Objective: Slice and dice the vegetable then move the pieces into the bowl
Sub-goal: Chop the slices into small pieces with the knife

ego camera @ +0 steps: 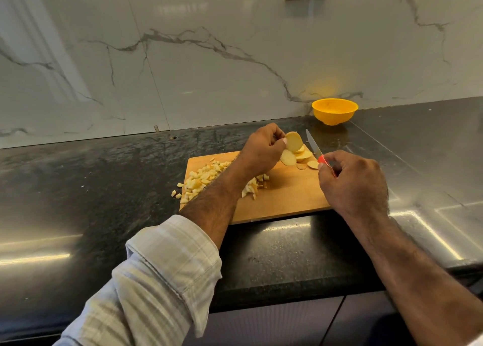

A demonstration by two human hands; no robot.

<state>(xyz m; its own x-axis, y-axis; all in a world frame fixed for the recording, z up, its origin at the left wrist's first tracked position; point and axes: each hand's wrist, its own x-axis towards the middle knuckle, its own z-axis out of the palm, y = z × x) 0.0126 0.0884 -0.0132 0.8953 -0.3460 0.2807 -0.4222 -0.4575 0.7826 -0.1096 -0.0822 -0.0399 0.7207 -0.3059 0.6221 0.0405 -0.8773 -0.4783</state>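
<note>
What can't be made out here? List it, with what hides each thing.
All in the head view:
- Inside of the yellow bowl: the low viewing angle hides its bottom, so any contents cannot be told.
- Part of the diced pile: covered by the left forearm.
- Knife handle: mostly wrapped by the right hand.
- Left hand fingers behind the held slice: hidden by hand and slice.
</note>
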